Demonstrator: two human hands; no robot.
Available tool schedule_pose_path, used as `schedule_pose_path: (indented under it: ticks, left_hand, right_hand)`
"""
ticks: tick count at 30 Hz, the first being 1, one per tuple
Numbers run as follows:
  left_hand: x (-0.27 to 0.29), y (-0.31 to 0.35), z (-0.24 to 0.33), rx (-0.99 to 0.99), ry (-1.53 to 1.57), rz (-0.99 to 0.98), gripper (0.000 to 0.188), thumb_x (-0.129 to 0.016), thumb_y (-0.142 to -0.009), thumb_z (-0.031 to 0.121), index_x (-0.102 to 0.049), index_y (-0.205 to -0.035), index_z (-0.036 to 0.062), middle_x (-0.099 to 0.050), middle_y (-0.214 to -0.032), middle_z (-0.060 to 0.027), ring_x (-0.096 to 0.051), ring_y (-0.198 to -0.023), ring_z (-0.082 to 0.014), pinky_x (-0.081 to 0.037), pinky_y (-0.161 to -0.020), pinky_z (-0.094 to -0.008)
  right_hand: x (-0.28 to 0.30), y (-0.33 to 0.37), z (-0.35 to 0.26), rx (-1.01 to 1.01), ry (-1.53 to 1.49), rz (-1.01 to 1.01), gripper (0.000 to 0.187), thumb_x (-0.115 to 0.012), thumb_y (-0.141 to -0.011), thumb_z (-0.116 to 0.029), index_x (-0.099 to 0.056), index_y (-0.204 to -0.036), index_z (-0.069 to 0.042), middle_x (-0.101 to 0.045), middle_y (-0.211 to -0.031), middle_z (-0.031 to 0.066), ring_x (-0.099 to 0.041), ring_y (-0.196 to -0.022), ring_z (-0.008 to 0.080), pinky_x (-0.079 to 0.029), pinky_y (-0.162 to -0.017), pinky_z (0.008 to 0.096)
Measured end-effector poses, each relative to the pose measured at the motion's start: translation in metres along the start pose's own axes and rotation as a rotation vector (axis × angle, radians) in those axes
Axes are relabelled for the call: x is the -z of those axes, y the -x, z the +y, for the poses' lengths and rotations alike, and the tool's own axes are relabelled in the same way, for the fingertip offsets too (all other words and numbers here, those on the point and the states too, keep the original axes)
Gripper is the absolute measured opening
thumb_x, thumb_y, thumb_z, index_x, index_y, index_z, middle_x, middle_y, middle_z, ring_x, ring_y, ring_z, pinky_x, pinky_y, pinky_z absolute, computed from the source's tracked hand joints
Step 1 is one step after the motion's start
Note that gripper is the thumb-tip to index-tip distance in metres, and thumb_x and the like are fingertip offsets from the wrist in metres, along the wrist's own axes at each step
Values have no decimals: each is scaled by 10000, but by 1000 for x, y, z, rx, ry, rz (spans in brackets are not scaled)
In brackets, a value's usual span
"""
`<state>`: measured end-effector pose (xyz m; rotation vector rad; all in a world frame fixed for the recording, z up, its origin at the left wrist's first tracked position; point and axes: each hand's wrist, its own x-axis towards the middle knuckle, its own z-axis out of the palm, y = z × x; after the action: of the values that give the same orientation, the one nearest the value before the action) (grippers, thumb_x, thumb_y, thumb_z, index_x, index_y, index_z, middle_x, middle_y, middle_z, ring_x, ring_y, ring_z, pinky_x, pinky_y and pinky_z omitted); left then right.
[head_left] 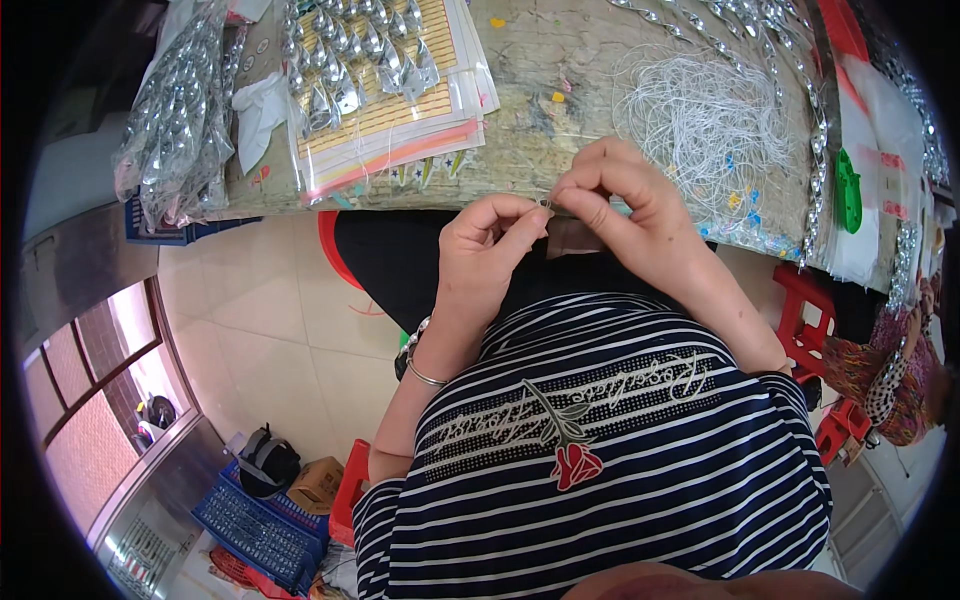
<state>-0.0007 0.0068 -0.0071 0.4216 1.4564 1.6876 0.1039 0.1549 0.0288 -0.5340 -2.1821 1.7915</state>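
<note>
My left hand (490,238) and my right hand (632,205) meet in front of me at the table's near edge. Thumb and forefinger of each are pinched together, fingertips almost touching. Between them shows a tiny pale, thin piece, too small to name. Just beyond my right hand lies a loose heap of white string (705,110). To the left, several shiny silver twisted drop-shaped ornaments (345,92) are laid in rows on a yellow woven-pattern mat (430,112). A clear plastic bag of similar silver twists (180,125) sits at the far left.
The worn table (535,110) has a white tissue (260,118) beside the mat. Silver twisted strands (815,150) run down its right side, near a green-handled tool (848,192). Red stools (800,310) stand below; blue crates (262,525) sit on the floor at left.
</note>
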Motion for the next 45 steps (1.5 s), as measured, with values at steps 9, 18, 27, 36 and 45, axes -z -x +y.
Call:
schedule_pose_path:
  ticks: [9,18,27,36,45]
  left_hand:
    - [1,0,-5,-105,-148,-39,63,-613,-858,24,-634,-907,-10,-630,-811,-33,-551,-728,-62,-429,-634,-189]
    - [-2,-2,-7,-289,-374,1,55,-638,-818,8,-618,-866,-6,-595,-775,-44,-543,-657,-86,-440,-615,-217]
    - [-5,2,-2,-4,-135,42,74,-593,-856,13,-643,-904,-14,-620,-779,-27,-527,-700,-61,-421,-639,-191]
    - [-1,1,1,113,87,36,89,-613,-857,65,-653,-904,1,-619,-744,-28,-493,-637,-52,-378,-598,-179]
    - [-3,2,-1,-2,-59,21,80,-631,-852,53,-657,-913,8,-634,-770,-19,-534,-667,-41,-378,-582,-170]
  right_hand:
    - [-4,5,8,144,260,4,109,-662,-808,-38,-644,-909,1,-563,-903,83,-568,-754,157,-455,-638,240]
    - [-5,0,8,290,503,34,126,-697,-732,-27,-653,-851,-17,-571,-836,85,-592,-735,224,-482,-609,292]
    - [-11,-7,13,431,648,50,133,-695,-694,-29,-606,-792,-37,-547,-823,91,-576,-703,235,-485,-606,312]
    - [-13,2,24,-249,-279,-3,32,-622,-841,-16,-612,-870,-4,-532,-915,15,-536,-834,76,-432,-738,211]
    - [-7,6,17,-202,-200,-67,91,-625,-851,-30,-635,-940,-13,-557,-937,26,-539,-860,75,-435,-748,213]
